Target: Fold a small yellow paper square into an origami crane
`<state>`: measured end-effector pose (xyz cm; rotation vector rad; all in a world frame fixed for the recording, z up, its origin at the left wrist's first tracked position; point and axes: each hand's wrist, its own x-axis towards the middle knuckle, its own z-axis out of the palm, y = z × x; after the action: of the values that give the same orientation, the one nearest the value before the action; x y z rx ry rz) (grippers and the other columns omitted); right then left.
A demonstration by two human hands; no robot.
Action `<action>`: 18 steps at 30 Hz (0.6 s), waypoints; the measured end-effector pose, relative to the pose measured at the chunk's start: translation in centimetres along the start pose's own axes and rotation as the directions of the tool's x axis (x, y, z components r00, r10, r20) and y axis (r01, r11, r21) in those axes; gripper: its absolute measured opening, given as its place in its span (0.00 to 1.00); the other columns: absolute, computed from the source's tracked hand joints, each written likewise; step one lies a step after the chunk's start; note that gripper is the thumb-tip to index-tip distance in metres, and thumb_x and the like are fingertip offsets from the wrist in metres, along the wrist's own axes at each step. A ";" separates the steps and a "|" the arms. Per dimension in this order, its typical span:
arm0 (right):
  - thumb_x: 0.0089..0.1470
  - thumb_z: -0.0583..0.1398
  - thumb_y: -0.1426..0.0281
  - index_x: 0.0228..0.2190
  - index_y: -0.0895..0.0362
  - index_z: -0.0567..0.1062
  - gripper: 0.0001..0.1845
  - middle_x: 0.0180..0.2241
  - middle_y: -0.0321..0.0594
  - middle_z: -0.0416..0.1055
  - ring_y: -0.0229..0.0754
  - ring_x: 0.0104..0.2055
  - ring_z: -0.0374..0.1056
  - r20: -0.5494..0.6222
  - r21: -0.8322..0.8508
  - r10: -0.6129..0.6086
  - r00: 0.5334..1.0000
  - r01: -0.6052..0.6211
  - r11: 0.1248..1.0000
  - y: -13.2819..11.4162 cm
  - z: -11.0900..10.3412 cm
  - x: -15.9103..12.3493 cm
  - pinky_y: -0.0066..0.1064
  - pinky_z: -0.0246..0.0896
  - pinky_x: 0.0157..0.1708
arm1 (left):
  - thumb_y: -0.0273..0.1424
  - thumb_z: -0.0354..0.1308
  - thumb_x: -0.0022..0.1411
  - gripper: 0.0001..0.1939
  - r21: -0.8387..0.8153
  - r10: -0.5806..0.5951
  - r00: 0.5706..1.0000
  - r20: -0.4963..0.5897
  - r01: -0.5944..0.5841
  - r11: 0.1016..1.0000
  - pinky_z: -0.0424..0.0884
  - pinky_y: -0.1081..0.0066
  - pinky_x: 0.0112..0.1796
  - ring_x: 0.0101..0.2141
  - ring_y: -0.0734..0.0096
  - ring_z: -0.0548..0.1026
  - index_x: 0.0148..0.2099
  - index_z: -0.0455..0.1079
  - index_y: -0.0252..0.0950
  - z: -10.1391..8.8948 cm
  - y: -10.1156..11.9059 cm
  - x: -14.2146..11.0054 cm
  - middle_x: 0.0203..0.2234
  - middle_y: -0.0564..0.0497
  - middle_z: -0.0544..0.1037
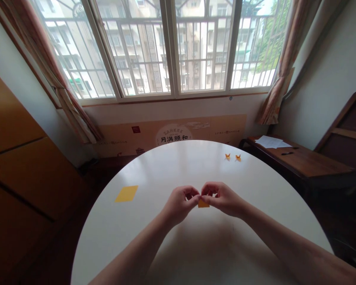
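Tabletop (163, 174), paper (203, 204) in 2-handed grip (179, 202) (224, 196)

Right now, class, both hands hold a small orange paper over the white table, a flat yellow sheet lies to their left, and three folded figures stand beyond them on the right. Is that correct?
Not quite: the head view shows two folded figures, not three. The rest of the statement stands.

Looks like a home to me: curtains (43, 51) at ten and two o'clock, barred window (169, 51) at twelve facing flats (192, 49), wooden furniture (305, 159) at three beside a round worktop (166, 166)
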<state>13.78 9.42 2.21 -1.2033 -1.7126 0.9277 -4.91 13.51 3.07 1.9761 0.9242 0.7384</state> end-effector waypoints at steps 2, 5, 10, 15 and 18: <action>0.49 0.60 0.71 0.26 0.58 0.74 0.03 0.25 0.35 0.70 0.37 0.28 0.64 -0.008 -0.002 0.016 1.000 -0.016 1.000 0.1 0.2 0.0 0.26 0.58 0.27 | 0.34 0.57 0.58 0.09 0.017 0.019 1.000 0.013 -0.020 1.000 0.65 0.74 0.25 0.23 0.72 0.70 0.29 0.73 0.35 0.1 0.0 -0.1 0.22 0.52 0.74; 0.47 0.58 0.74 0.23 0.57 0.70 0.03 0.22 0.33 0.66 0.36 0.27 0.61 -0.009 -0.010 0.032 0.999 -0.032 0.999 0.2 0.5 0.0 0.26 0.55 0.25 | 0.34 0.55 0.60 0.09 0.050 0.051 0.998 0.024 -0.052 0.997 0.66 0.74 0.25 0.24 0.71 0.70 0.29 0.71 0.36 0.4 0.1 -0.2 0.23 0.51 0.74; 0.47 0.57 0.73 0.23 0.57 0.69 0.04 0.22 0.33 0.65 0.36 0.26 0.60 0.017 -0.037 0.044 0.999 -0.043 0.998 -0.1 0.3 0.1 0.26 0.53 0.25 | 0.33 0.53 0.62 0.09 0.083 0.056 0.998 0.031 -0.059 0.995 0.67 0.73 0.26 0.25 0.70 0.71 0.31 0.69 0.36 0.7 0.3 -0.4 0.26 0.50 0.74; 0.44 0.57 0.76 0.23 0.57 0.69 0.03 0.21 0.31 0.63 0.35 0.25 0.56 0.058 -0.073 0.038 0.998 -0.033 0.997 -0.3 -0.9 0.1 0.26 0.50 0.25 | 0.32 0.53 0.61 0.07 0.051 0.022 0.999 0.030 -0.023 0.998 0.68 0.73 0.26 0.25 0.71 0.71 0.32 0.68 0.36 0.3 0.0 -0.3 0.26 0.51 0.73; 0.44 0.57 0.77 0.22 0.57 0.69 0.04 0.20 0.30 0.62 0.34 0.24 0.55 0.062 -0.080 0.040 0.997 -0.035 0.996 0.0 -1.5 0.2 0.26 0.48 0.24 | 0.33 0.53 0.60 0.07 -0.022 -0.042 0.999 0.014 0.042 0.999 0.67 0.73 0.24 0.22 0.72 0.70 0.32 0.68 0.36 0.0 -0.3 0.0 0.24 0.53 0.72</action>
<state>15.08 9.75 2.85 -1.2732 -1.7976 0.9376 -5.03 13.60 2.86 1.9337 0.9428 0.7078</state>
